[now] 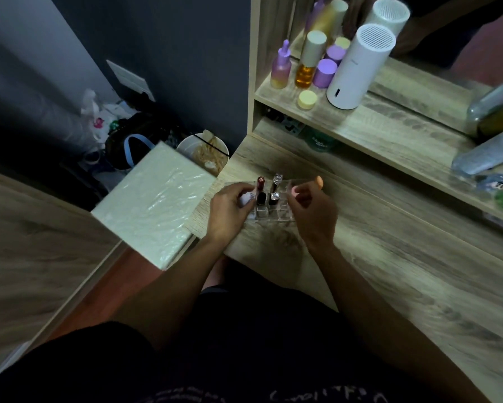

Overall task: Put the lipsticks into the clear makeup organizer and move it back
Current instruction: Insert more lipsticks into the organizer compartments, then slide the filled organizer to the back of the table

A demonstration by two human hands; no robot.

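Loading the clear makeup organizer (276, 212) is the step I am judging to be in hand: it is sitting on the wooden desk (389, 257) close to the near-left corner, with a dark red lipstick (260, 193) and a silver-capped lipstick (274, 191) standing upright in neighbouring cells toward its left side, while the cells to the right are looking unfilled. My left hand (230, 210) is curling against the organizer's left end, fingers closing around a small white object (246, 199) that I cannot identify for certain; it may be another lipstick. My right hand (314, 207) is hovering at the right end, fingers bent and loosely spread, and I cannot tell whether the pink-tipped thing (295, 191) at its fingertips is held or only a nail catching light. Next, I am expecting to seat whatever remains into an open cell, which is calling for a straight downward entry so the standing tubes are not tipping, then a two-handed slide away from me. The desk edge is lying just beside the organizer on the left and near sides, so drifting that way is risky. Bare desktop is stretching behind and to the right, up to the shelf unit (360, 123) holding bottles.
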